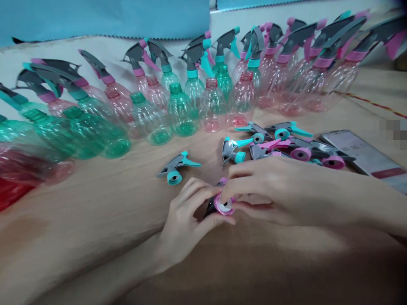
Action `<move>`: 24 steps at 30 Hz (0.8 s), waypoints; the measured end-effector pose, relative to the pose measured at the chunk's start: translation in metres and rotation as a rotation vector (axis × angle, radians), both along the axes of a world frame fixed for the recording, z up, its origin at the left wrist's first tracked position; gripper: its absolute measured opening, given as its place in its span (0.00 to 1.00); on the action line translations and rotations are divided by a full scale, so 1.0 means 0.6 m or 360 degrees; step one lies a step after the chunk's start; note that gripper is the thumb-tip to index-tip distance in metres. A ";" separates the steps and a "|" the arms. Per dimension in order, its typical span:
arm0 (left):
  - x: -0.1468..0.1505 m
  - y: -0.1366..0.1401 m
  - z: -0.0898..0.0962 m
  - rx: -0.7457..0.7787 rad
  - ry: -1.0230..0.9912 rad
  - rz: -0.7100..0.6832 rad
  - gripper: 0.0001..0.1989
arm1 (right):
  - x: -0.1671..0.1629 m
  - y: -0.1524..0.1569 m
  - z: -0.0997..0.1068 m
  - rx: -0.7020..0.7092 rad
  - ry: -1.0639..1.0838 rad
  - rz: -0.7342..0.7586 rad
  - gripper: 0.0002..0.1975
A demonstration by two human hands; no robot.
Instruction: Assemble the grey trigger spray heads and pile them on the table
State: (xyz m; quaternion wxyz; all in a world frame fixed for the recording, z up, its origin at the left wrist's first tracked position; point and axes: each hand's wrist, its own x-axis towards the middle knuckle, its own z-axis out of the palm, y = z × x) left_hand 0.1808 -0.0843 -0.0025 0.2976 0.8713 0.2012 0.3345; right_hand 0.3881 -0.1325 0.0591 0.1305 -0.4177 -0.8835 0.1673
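A pink-collared spray head (pixel 223 208) is between the two hands, just above the wooden table (pixel 111 203), its collar opening turned up to show a white insert with a dark hole. The left hand (pixel 184 216) pinches it from the left, fingers curled over the far side and thumb along the near edge of the collar. The right hand (pixel 265 184) reaches in from the right, its index fingertip at the opening and its thumb near the collar's right edge; whether those two grip the collar, I cannot tell. Beyond the left hand lies a loose turquoise-collared spray head (pixel 174 164). Past the right hand sits a heap of spray heads (pixel 300 154) with pink and turquoise collars, just beside a phone (pixel 362 154). Farther back, open-necked bottles (pixel 183 112) in green and pink stand before bottles fitted with spray heads (pixel 280 80). A twisted cord (pixel 375 103) runs at right; a blue sheet (pixel 104 19) hangs behind.
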 end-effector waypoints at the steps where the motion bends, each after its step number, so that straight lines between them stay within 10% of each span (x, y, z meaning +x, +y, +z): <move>1: 0.000 0.000 0.000 0.0010 0.0003 -0.0003 0.12 | 0.000 0.000 0.000 -0.0011 0.0013 -0.0002 0.07; 11: -0.002 -0.003 0.004 0.0088 0.0019 -0.0081 0.15 | -0.002 -0.007 0.019 -0.0246 0.0054 0.0008 0.07; 24: -0.007 -0.001 0.001 0.0001 0.0062 -0.0038 0.05 | -0.021 -0.011 -0.007 0.0000 0.0073 -0.0096 0.07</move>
